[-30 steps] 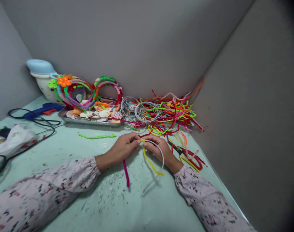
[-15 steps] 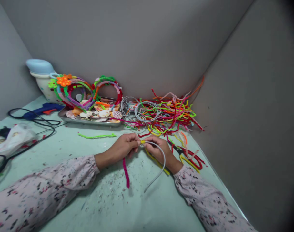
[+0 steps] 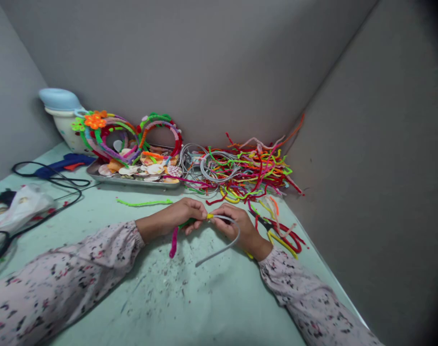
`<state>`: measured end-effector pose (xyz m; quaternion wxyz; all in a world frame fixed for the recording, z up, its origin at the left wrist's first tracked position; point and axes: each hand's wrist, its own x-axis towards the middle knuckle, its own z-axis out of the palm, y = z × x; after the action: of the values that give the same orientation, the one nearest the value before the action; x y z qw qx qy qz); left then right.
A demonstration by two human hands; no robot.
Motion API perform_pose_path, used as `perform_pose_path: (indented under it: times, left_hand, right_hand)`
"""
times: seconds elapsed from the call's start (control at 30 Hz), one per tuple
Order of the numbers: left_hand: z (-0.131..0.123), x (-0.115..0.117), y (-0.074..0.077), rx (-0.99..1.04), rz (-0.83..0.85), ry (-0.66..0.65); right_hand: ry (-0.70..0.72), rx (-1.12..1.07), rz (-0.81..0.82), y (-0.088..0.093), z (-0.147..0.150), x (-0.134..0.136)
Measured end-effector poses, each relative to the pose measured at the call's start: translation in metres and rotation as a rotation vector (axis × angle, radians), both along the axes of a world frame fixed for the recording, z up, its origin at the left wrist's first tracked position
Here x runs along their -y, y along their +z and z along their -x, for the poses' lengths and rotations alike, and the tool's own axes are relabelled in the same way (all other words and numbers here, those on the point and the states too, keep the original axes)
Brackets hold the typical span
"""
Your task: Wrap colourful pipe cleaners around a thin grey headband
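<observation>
Between my two hands is a curved grey headband, its bare end arching toward me. My left hand is closed on its wrapped part, where a bit of green shows under the palm and a magenta fuzzy end hangs out. A short yellow pipe cleaner wrap sits on the band at the fingertips. My right hand pinches close beside that wrap; a yellow tail shows below its wrist. What lies inside the right fingers is partly hidden.
Behind stands a metal tray of shells with colourful finished headbands. Grey wire loops and a pipe cleaner heap lie right of it. Scissors lie by my right hand, a green pipe cleaner by my left; a black cable loops left.
The headband has turned in my hands: its bare end swung left and up, and the magenta end moved left. Both hands stay closed near the yellow wrap.
</observation>
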<state>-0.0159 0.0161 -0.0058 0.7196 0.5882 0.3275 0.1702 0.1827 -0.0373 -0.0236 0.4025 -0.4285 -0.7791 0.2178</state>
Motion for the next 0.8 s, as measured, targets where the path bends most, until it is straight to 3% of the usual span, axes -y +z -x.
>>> perform_pose_path:
  times: [0.2,0.37,0.5,0.63,0.8]
  left_hand:
    - [0.004,-0.009,-0.002,-0.017,0.041,-0.107]
    - [0.007,-0.009,0.009,-0.045,0.071,-0.182]
    - [0.007,-0.007,0.016,-0.066,0.096,-0.179]
    - [0.007,-0.008,0.012,-0.054,0.099,-0.193]
    - [0.006,-0.007,0.003,0.052,0.097,-0.054]
  right_hand:
    - [0.022,0.050,-0.091,0.002,0.004,0.003]
    - [0.055,0.094,-0.172,0.002,0.006,0.006]
    - [0.061,0.124,-0.200,0.002,0.006,0.008]
    - [0.072,0.146,-0.212,0.000,0.005,0.007]
    - [-0.010,0.096,-0.243,0.002,0.004,0.004]
